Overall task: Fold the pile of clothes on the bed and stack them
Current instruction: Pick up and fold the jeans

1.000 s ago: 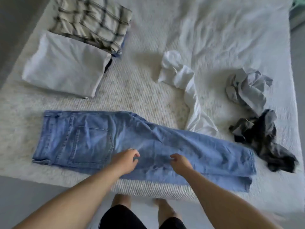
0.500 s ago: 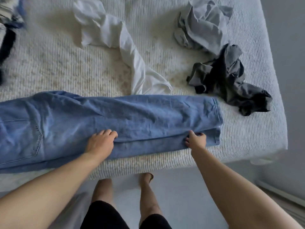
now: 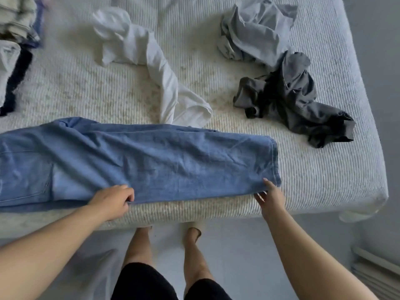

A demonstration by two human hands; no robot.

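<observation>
Left hand [image 3: 112,201] fingers pinch the near edge of the jeans [image 3: 151,161]; right hand [image 3: 269,197] fingers grip their hem corner.

The jeans [image 3: 138,161] run off the left edge, waistband unseen. The folded stack [image 3: 15,40] at top left is blurred and cropped. The white garment [image 3: 164,83] slips under the jeans. The right hand's [image 3: 270,197] fingertips hide beneath the hem.
</observation>
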